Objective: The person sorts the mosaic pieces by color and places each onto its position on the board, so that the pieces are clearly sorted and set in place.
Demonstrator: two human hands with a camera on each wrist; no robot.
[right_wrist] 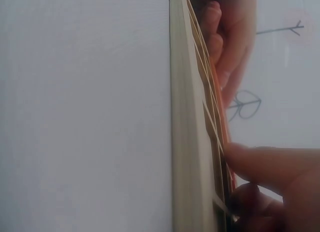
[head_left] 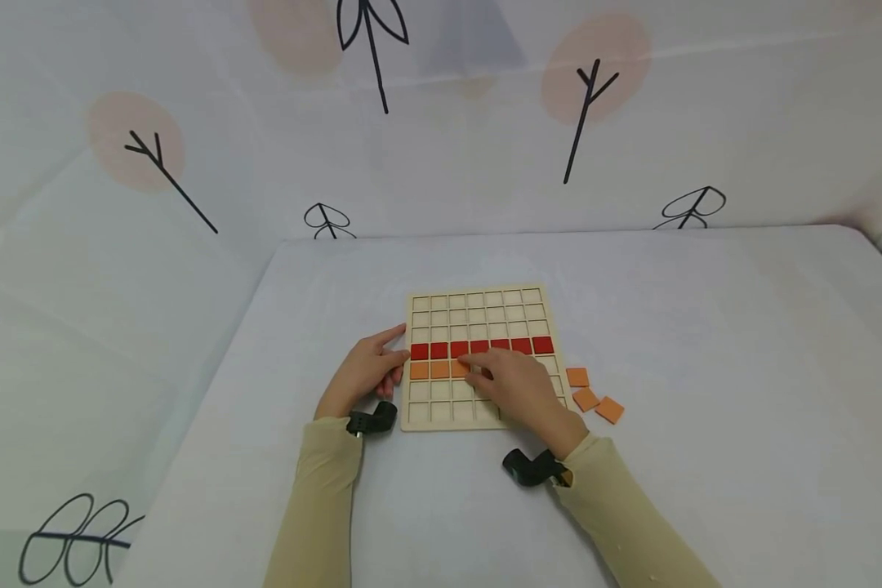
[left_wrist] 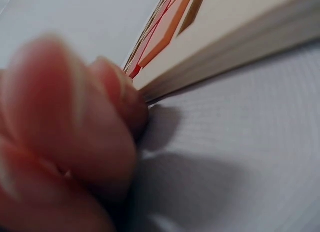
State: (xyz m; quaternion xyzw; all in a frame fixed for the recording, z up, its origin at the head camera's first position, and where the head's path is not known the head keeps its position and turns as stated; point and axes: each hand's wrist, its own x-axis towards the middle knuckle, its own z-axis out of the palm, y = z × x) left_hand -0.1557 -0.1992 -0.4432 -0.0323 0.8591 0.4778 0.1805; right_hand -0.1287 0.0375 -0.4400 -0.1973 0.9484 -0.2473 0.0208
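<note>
A square wooden grid board (head_left: 452, 412) lies on the white table, with a full row of red tiles (head_left: 438, 351) across its middle. Below that row, at the left, three orange tiles (head_left: 420, 371) sit in cells. My right hand (head_left: 518, 384) reaches over the board from the right; its index fingertip touches the third orange tile (head_left: 459, 370), and the thumb is just below. At the board's left edge rests my left hand (head_left: 363, 367), forefinger extended along the side and thumb against it. The left wrist view shows these fingers (left_wrist: 110, 92) up close beside the board's edge.
Three loose orange tiles (head_left: 585, 399) lie on the table just right of the board. A white patterned cloth (head_left: 470, 163) hangs behind the table and on the left. Black wrist cameras (head_left: 531, 468) sit near both cuffs.
</note>
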